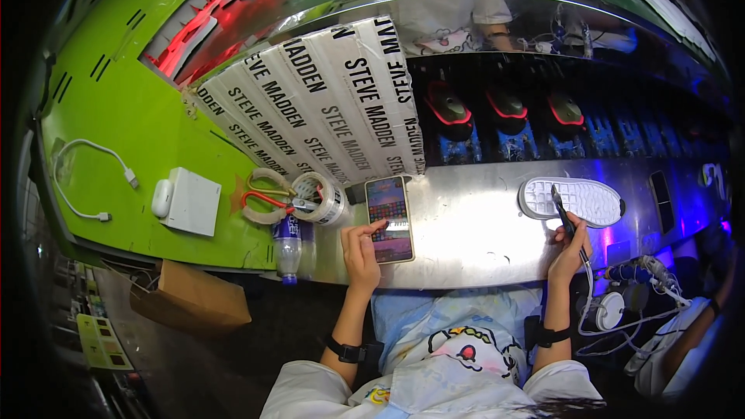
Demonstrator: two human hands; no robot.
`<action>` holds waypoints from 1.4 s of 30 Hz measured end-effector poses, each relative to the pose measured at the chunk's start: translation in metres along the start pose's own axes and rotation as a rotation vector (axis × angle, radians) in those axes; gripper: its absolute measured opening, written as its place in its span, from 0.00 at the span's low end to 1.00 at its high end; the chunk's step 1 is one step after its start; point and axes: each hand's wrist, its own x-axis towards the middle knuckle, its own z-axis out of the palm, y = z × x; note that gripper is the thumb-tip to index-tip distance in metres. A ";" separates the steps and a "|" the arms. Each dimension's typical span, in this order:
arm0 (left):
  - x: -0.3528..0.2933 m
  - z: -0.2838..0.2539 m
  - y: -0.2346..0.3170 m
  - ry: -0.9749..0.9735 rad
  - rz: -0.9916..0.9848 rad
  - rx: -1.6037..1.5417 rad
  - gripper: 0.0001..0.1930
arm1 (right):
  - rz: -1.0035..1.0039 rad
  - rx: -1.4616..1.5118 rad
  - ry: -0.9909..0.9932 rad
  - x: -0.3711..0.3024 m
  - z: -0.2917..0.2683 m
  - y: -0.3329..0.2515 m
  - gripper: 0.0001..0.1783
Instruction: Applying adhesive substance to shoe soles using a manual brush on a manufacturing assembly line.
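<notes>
My left hand (361, 256) reaches to the smartphone (389, 221), which lies face up on the metal bench. Its index finger is stretched onto the lit, colourful screen, the other fingers curl loosely, and it holds nothing. To the right, my right hand (570, 248) is closed round a dark pen-shaped tool (567, 221). The tool's tip is over the treaded face of a white shoe sole (583, 200), and whether it touches cannot be made out. A pale cable (588, 287) hangs down beside this hand and seems to lead from the tool.
Left of the phone are tape rolls (331, 200), orange-handled scissors (260, 200) and a plastic bottle (288, 252). Behind stands a large printed box (341, 101). Dark, red-edged shoe parts (508, 105) sit in the recess ahead. Another phone (661, 200) lies right of the sole.
</notes>
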 end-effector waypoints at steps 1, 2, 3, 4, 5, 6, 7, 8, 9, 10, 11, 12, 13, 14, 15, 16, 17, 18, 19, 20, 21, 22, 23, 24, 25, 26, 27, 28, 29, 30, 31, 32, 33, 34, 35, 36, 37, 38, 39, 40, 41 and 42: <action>0.000 0.000 -0.001 0.015 -0.007 -0.007 0.11 | 0.002 0.000 -0.001 0.000 0.000 0.001 0.23; 0.000 0.000 0.000 0.015 -0.008 -0.008 0.11 | -0.006 -0.004 0.007 0.000 0.000 0.002 0.22; 0.002 0.000 0.001 0.027 0.005 0.032 0.12 | -0.013 -0.008 0.015 0.001 0.000 0.002 0.22; 0.002 -0.001 0.002 0.039 0.018 0.071 0.14 | -0.013 -0.008 0.015 0.001 0.000 0.003 0.22; 0.002 -0.001 0.001 0.040 0.019 0.071 0.14 | -0.014 -0.021 0.025 0.001 0.000 0.003 0.22; 0.001 -0.001 0.000 0.071 -0.011 0.022 0.12 | -0.015 -0.033 0.035 0.001 0.000 0.003 0.22; 0.000 0.000 -0.002 0.102 -0.040 -0.028 0.11 | -0.016 -0.031 0.034 0.001 0.000 0.003 0.22; 0.000 0.000 -0.001 0.106 -0.037 -0.029 0.11 | -0.008 -0.039 0.031 0.000 -0.001 0.001 0.22; 0.000 0.000 0.000 0.130 -0.054 -0.039 0.11 | -0.001 -0.047 0.027 0.000 -0.002 -0.001 0.22; 0.000 -0.001 0.001 0.153 -0.070 -0.050 0.10 | -0.004 -0.043 0.025 -0.002 -0.003 -0.002 0.22; 0.000 -0.001 0.000 0.162 -0.064 -0.050 0.10 | 0.011 -0.028 0.019 -0.002 -0.002 -0.003 0.22; -0.001 -0.001 0.001 0.175 -0.105 -0.062 0.08 | 0.026 -0.013 0.014 -0.002 -0.003 -0.003 0.22; -0.001 -0.002 0.002 0.188 -0.145 -0.075 0.06 | 0.040 0.010 0.012 -0.003 -0.003 -0.001 0.22; 0.006 -0.005 0.005 0.199 -0.136 -0.073 0.06 | 0.031 0.011 0.002 -0.005 0.000 -0.001 0.22; 0.015 -0.010 0.009 0.221 -0.149 -0.096 0.04 | 0.019 0.005 -0.010 -0.005 -0.001 0.001 0.22; 0.026 -0.016 0.014 0.243 -0.162 -0.117 0.03 | 0.009 -0.001 -0.024 -0.004 -0.001 0.004 0.22; 0.046 -0.023 0.023 0.281 -0.039 -0.002 0.05 | 0.023 -0.002 -0.032 -0.003 -0.003 0.006 0.22; 0.069 -0.033 0.037 0.316 0.083 0.117 0.07 | 0.026 -0.003 -0.039 -0.003 -0.006 0.006 0.22; 0.092 -0.038 0.055 0.345 0.169 0.153 0.09 | 0.032 0.006 -0.048 -0.001 -0.010 0.006 0.21; 0.116 -0.044 0.071 0.376 0.256 0.192 0.11 | 0.038 0.018 -0.059 0.002 -0.011 0.008 0.21; 0.139 -0.049 0.082 0.383 0.351 0.172 0.12 | 0.036 0.018 -0.064 0.004 -0.011 0.007 0.21; 0.159 -0.058 0.097 0.396 0.449 0.166 0.13 | 0.055 0.050 -0.072 0.003 -0.007 0.006 0.21; 0.177 -0.058 0.115 0.384 0.490 0.102 0.12 | 0.068 0.069 -0.068 0.003 -0.007 0.004 0.21; 0.193 -0.056 0.131 0.371 0.532 0.037 0.11 | 0.064 0.067 -0.070 0.004 -0.008 0.004 0.21; 0.206 -0.061 0.148 0.386 0.542 0.056 0.11 | 0.076 0.093 -0.087 0.002 -0.002 0.005 0.20; 0.220 -0.053 0.156 0.336 0.579 0.007 0.10 | 0.076 0.100 -0.082 0.003 -0.004 0.005 0.20; 0.230 -0.046 0.167 0.286 0.620 -0.041 0.08 | 0.062 0.094 -0.080 0.003 -0.007 0.004 0.21; 0.240 -0.039 0.180 0.293 0.631 -0.056 0.08 | 0.075 0.101 -0.072 0.002 -0.010 -0.001 0.20; 0.250 -0.035 0.194 0.233 0.656 -0.055 0.07 | 0.073 0.099 -0.072 0.000 -0.013 0.001 0.19; 0.259 -0.030 0.209 0.177 0.691 -0.064 0.06 | 0.058 0.100 -0.065 0.001 -0.015 0.007 0.19; 0.270 -0.022 0.217 0.156 0.739 -0.040 0.06 | 0.052 0.096 -0.076 0.003 -0.018 0.012 0.18; 0.279 -0.021 0.224 0.166 0.771 -0.063 0.06 | 0.055 0.102 -0.099 -0.001 -0.013 0.020 0.17; 0.291 -0.010 0.229 0.116 0.766 -0.062 0.05 | 0.069 0.074 -0.085 -0.001 -0.013 0.021 0.17; 0.300 -0.005 0.235 0.066 0.761 -0.036 0.05 | 0.099 0.058 -0.086 -0.004 -0.008 0.023 0.17; 0.307 0.005 0.241 0.036 0.744 0.015 0.05 | 0.089 0.050 -0.109 -0.005 -0.006 0.022 0.17; 0.319 0.016 0.244 0.042 0.796 0.105 0.03 | 0.083 0.043 -0.136 -0.005 -0.003 0.020 0.17; 0.319 0.035 0.272 -0.040 0.642 -0.020 0.02 | 0.057 0.058 -0.104 -0.004 -0.016 0.007 0.17; 0.321 0.052 0.286 -0.132 0.461 -0.090 0.03 | 0.072 0.079 -0.110 0.000 -0.017 0.004 0.18; 0.333 0.075 0.287 -0.067 0.607 -0.087 0.06 | 0.095 0.102 -0.111 -0.001 -0.013 0.000 0.18; 0.343 0.098 0.289 -0.116 0.589 -0.143 0.11 | 0.118 0.125 -0.112 0.000 -0.011 -0.003 0.17; 0.354 0.125 0.291 -0.138 0.657 -0.161 0.14 | 0.058 0.080 -0.114 0.003 -0.013 0.005 0.19; 0.362 0.154 0.297 -0.162 0.725 -0.189 0.16 | 0.035 0.050 -0.105 0.006 -0.017 0.004 0.19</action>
